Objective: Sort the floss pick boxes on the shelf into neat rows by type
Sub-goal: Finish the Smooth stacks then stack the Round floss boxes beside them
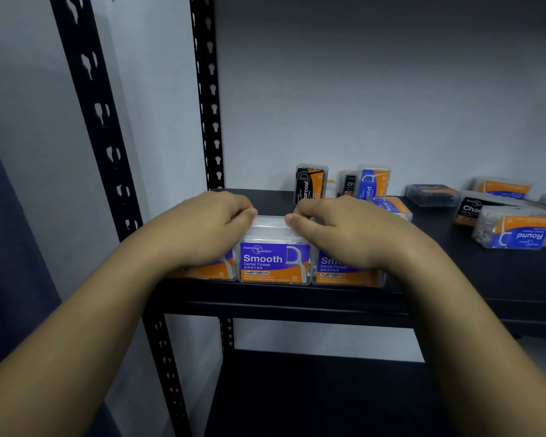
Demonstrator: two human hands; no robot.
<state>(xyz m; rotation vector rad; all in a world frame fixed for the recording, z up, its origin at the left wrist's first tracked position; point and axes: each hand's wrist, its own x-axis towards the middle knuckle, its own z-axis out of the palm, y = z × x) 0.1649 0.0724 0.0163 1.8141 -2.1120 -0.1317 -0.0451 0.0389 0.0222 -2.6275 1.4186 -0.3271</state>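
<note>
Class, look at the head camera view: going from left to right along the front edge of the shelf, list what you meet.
Left hand over a partly hidden purple-and-orange box → middle Smooth Dental Flosser box → right hand over a third Smooth box → upside-down Round box.

Three upright clear plastic purple-and-orange "Smooth" floss pick boxes [274, 261] side by side along the black shelf's [297, 298] front edge, left end.

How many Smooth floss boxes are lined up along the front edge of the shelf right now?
3: the middle Smooth box faces front, the left Smooth box sits under the left hand, and the right Smooth box under the right hand. Others may be hidden behind.
</note>
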